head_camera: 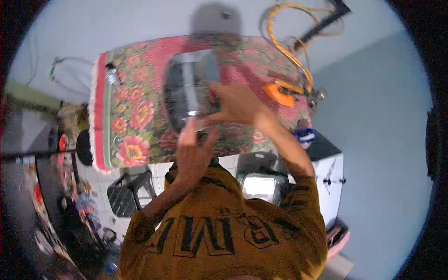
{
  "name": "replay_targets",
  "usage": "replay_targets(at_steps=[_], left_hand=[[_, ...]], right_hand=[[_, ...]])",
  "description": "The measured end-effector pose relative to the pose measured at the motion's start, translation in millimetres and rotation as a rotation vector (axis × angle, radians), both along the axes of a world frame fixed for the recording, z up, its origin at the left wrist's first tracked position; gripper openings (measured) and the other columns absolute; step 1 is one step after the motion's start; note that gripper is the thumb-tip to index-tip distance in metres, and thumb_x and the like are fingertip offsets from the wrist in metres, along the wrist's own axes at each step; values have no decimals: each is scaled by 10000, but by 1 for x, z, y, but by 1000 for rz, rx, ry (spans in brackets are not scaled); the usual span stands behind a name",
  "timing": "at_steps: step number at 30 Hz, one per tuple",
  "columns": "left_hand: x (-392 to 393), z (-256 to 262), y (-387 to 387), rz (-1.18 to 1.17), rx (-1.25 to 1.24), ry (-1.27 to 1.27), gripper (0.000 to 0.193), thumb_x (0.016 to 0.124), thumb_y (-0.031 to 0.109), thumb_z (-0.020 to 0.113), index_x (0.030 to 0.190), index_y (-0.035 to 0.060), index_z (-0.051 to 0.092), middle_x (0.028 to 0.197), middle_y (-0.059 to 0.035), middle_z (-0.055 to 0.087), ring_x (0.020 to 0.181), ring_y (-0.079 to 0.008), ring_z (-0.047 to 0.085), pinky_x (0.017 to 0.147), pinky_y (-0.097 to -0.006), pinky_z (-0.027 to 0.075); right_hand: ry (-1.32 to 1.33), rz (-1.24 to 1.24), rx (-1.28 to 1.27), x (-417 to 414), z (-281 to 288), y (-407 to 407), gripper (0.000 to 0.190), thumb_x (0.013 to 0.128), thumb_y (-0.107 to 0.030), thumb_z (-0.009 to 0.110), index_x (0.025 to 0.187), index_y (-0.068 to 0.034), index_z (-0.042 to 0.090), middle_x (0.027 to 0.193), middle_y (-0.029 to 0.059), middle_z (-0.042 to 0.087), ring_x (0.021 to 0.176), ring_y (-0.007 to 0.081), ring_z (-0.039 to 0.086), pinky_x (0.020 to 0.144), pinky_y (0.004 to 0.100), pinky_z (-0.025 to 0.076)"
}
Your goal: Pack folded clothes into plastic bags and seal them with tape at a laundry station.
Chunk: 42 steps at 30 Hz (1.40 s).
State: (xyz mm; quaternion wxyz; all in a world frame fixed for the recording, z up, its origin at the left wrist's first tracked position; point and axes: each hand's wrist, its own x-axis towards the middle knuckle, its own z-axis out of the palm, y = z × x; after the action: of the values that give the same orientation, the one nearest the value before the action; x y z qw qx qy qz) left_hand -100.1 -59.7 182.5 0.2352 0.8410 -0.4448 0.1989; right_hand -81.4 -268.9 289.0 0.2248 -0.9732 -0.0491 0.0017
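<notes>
A dark, rounded object with a pale band down its middle (176,87), blurred by motion, is in front of me over the floral cloth (136,115). My left hand (194,150) is at its lower end, fingers pointing up and spread. From the right, my right hand (234,105) reaches to its side, with thumb and fingers apart around a small dark part that I cannot make out. Blur hides whether either hand grips the object. A blue-grey flat shape (210,66) shows at the object's upper right.
An orange item (281,93) with something dark on it lies at the cloth's right. A small clear bottle (112,75) is at the upper left. A blue and white item (305,137) sits by the right edge. Dark stools (127,196) stand below, and a yellow cable (273,24) hangs behind.
</notes>
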Motion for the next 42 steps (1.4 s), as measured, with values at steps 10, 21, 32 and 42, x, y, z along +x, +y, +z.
replay_targets(at_steps=[10,21,32,42], left_hand=[[-3,13,0,14,116,-23,690,847,368,644,1448,145,391,1487,-236,314,1340,-416,327,1076,-530,266],[26,44,15,197,-251,368,186,896,137,652,1055,44,628,1369,-191,454,1315,-321,394,1111,-477,239],[31,42,15,59,-472,676,133,891,97,659,989,7,646,1362,-218,472,1320,-351,396,1107,-436,265],[40,39,20,56,-424,648,124,841,111,715,930,39,666,1347,-215,445,1244,-344,453,1044,-401,350]], right_hand=[[-334,-872,1009,-108,-158,-58,282,922,-214,642,1109,-4,623,867,8,591,827,96,534,726,252,447],[-659,-1464,2066,-329,-285,-180,362,979,-295,560,1266,-90,477,1175,200,594,907,254,627,631,325,494],[-862,-1491,1763,-306,-310,-142,514,934,-256,608,1337,-20,394,1246,172,512,1115,304,546,852,394,510],[-343,-1210,2120,-262,-309,-125,112,952,-162,567,1012,-68,573,759,38,584,642,158,538,656,304,494]])
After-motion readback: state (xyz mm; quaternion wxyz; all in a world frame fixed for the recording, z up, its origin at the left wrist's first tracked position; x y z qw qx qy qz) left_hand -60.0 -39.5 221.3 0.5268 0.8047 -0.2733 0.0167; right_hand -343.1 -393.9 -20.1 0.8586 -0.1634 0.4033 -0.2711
